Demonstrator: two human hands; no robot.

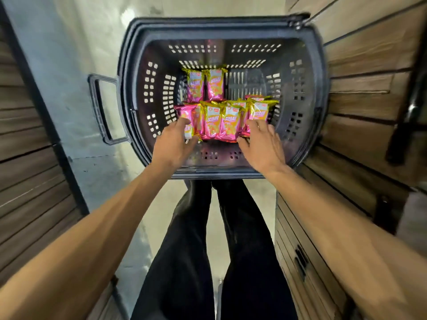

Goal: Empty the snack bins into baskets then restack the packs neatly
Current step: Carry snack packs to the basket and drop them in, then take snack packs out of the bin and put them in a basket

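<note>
A dark plastic basket (129, 93) sits on the floor in front of me, with pink-and-gold snack packs inside. Two packs (206, 84) lie side by side near its far wall. A row of several packs (225, 121) stands across its near half. My left hand (172, 144) reaches into the basket, its fingers curled round the leftmost pack (187, 116) of the row. My right hand (262, 144) reaches in at the row's right end, fingers spread and touching the rightmost pack (260, 112).
The basket has a side handle (99, 107) at the left and perforated walls. Wood-slat shelving (369, 112) runs along the right, more slats (27, 181) along the left. My legs in dark trousers (217, 250) stand just behind the basket on a pale floor.
</note>
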